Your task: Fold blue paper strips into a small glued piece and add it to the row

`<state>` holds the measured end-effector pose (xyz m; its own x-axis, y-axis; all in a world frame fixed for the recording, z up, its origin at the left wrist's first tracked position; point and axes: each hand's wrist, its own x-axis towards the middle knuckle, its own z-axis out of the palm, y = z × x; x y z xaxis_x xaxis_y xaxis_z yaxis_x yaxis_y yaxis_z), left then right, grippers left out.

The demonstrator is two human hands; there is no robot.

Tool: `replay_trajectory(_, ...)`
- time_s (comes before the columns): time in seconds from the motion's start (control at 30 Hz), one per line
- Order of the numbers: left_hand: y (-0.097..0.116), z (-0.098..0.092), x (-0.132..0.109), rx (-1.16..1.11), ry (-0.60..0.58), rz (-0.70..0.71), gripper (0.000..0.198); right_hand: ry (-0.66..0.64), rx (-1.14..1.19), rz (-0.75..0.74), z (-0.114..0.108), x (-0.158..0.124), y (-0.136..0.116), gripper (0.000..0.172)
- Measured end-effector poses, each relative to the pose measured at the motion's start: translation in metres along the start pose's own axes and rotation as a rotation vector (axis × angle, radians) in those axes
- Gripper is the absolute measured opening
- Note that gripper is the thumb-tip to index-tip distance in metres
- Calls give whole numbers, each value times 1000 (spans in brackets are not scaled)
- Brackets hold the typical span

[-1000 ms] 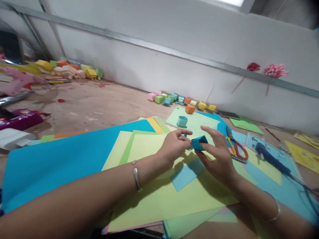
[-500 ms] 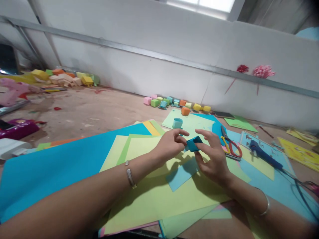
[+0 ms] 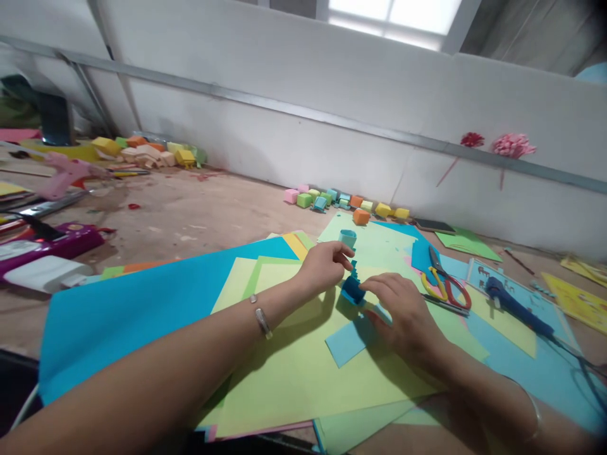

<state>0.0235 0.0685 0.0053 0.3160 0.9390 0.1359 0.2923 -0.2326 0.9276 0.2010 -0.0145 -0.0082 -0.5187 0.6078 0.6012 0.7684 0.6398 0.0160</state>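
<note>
A small dark blue folded paper piece (image 3: 353, 291), open like a box with jagged fringed tabs, is between my two hands. My left hand (image 3: 325, 262) is at its upper left, fingers curled in toward the fringed tabs and seemingly pinching them; the exact contact is partly hidden. On the other side, my right hand (image 3: 403, 309) has its index fingertip at the paper's right edge, with the thumb apart below. A light blue paper rectangle (image 3: 348, 341) lies under my right hand on the pale yellow-green sheets (image 3: 279, 373). A light aqua paper cup shape (image 3: 348, 237) stands beyond my left hand.
Scissors (image 3: 443, 284) and a dark blue glue gun (image 3: 519, 306) lie at right. Small coloured paper cubes (image 3: 355, 201) line the wall. A large blue sheet (image 3: 142, 303), a white adapter (image 3: 45, 273), a purple power strip (image 3: 57, 243) and a pink glue gun (image 3: 66, 174) are at left.
The blue paper piece has turned and dropped slightly, now showing its opening and fringed tabs. My right hand has lowered, its thumb coming away from the piece. The view has shifted left.
</note>
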Motion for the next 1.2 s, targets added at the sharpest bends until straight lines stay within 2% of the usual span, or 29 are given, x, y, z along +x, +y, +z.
replay_trajectory(0.1,1,2,-1,50,-7,28,27,-37,-21,-22,-3,0,-1,27)
replay_trajectory(0.23,-1,2,0,125,0,74,16,8,-27,-2,-9,2,5,36)
replay_trajectory(0.37,-6,2,3,102,7,69,15,49,4,29,-14,5,7,35)
replay_trajectory(0.53,-5,0,3,94,-19,34,18,-11,42,0,-10,3,-4,32)
replay_trajectory(0.67,6,-10,2,202,-161,106,34,18,1,22,0,2,-7,41)
replay_trajectory(0.77,13,-16,-1,213,-313,50,34,9,-40,-4,8,4,-10,47)
replay_trajectory(0.87,15,-16,-3,154,-378,-46,27,-26,-49,-29,14,5,-12,31)
replay_trajectory(0.97,14,-13,-4,133,-340,-63,18,45,-34,-39,13,5,-11,19)
replay_trajectory(1.07,13,-13,-2,173,-172,-53,20,123,20,10,7,6,-4,20)
replay_trajectory(1.13,13,-15,1,202,-82,-40,24,80,99,72,1,7,0,21)
replay_trajectory(1.2,11,-16,3,219,-59,-40,27,-27,150,97,-4,9,4,22)
